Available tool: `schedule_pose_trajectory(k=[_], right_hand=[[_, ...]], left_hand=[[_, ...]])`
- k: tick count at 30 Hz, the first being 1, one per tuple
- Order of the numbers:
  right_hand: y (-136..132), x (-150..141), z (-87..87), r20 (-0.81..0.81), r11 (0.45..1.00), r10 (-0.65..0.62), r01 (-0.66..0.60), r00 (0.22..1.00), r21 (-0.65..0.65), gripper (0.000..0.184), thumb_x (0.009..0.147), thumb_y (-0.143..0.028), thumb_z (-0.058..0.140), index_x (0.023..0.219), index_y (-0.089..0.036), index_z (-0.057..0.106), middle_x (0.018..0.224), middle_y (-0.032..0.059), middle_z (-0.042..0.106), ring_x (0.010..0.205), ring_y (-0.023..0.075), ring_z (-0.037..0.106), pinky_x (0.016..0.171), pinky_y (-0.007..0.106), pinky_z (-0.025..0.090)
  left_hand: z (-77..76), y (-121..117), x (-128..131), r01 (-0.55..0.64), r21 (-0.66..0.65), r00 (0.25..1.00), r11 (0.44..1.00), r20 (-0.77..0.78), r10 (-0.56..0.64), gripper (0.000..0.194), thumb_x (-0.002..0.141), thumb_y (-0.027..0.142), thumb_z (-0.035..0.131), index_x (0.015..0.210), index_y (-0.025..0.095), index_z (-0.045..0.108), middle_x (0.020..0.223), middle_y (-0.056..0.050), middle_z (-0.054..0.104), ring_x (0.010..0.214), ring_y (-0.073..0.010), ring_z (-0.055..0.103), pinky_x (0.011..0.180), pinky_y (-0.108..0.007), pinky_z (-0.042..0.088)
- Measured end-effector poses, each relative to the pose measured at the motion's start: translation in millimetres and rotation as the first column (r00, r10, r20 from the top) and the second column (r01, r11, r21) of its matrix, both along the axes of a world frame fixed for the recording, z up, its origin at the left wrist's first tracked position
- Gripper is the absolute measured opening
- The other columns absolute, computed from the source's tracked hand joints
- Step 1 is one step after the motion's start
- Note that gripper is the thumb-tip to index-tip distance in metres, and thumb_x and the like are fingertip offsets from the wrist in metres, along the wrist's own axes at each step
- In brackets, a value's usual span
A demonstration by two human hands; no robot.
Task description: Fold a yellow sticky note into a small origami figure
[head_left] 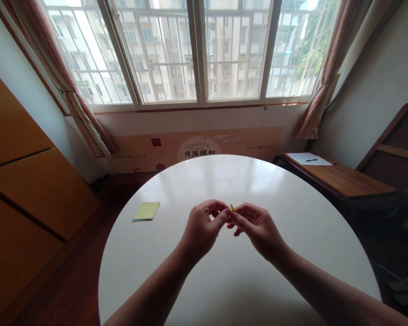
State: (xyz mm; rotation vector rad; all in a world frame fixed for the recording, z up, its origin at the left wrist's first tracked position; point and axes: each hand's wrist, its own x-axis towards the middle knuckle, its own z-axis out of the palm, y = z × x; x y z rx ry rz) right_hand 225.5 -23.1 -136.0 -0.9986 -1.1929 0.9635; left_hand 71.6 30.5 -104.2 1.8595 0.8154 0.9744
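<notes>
Between my fingertips, above the middle of the white round table (197,181), is a small folded piece of yellow paper (233,208). Only its pointed tip shows; my fingers hide the rest. My left hand (206,224) pinches it from the left with thumb and forefinger. From the other side, the thumb and fingers of my right hand (255,224) close on the same paper, and the two hands meet there. To the left on the table lies a stack of square paper sheets (147,211), yellow-green on top with a bluish edge below.
At the right stands a wooden side table (363,179) bearing a white sheet (309,159) and a dark pen (312,160). Behind it is a wooden chair (394,149). Orange-brown cabinets (27,199) line the left; a printed box panel (258,140) sits below the window.
</notes>
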Motion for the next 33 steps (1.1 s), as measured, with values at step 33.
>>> schedule_pose_trajectory(k=[33], right_hand=[[-3.2,1.3,0.7,-0.036,0.996,0.033,-0.036,0.999,-0.081,0.030,0.082,-0.045,0.071,0.084,-0.016,0.071,0.077,0.0076,0.075,0.071,0.0206,0.071,0.055,0.027,0.054]], left_hand=[[8.3,11.1,-1.2,-0.137,-0.277,0.924,0.951,0.311,0.223,0.024,0.070,0.036,0.076,0.074,0.013,0.069,0.065,-0.001,0.062,0.051,-0.0083,0.049,0.036,-0.016,0.038]])
